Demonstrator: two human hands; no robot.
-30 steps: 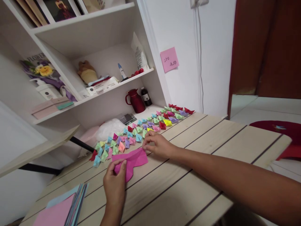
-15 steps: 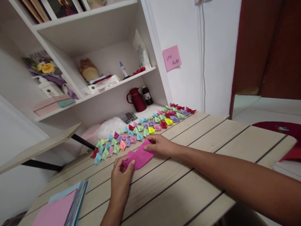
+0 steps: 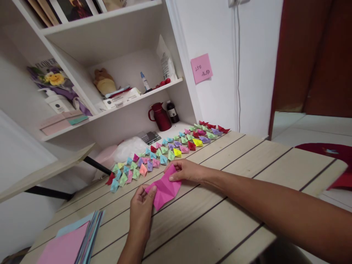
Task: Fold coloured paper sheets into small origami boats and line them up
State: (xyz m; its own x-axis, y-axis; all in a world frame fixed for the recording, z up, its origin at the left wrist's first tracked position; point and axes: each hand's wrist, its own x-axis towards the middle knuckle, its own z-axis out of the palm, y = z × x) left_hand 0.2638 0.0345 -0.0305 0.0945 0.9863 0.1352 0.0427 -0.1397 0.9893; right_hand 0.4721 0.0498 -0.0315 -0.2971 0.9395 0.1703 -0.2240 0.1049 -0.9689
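Observation:
A creased magenta sheet of origami paper (image 3: 165,189) is held between both hands, just above the slatted wooden table (image 3: 220,216). My left hand (image 3: 143,205) pinches its left edge between thumb and fingers. At the upper right edge, my right hand (image 3: 185,171) grips the paper with the thumb on top. Fold lines run across the sheet, and its lower part hangs toward me. Behind the hands stand several rows of small folded paper boats (image 3: 150,165) in many colours.
A stack of coloured paper (image 3: 66,242) lies at the table's lower left. A raised wooden shelf (image 3: 46,172) with black legs stands at the left. At the back are a dark red jug (image 3: 161,116), a dark bottle (image 3: 172,112) and a white plastic bag (image 3: 129,148).
The magenta paper has opened out from a flatter folded shape and now shows its creases, its lower edge nearer me. Both hands keep their hold and have hardly moved.

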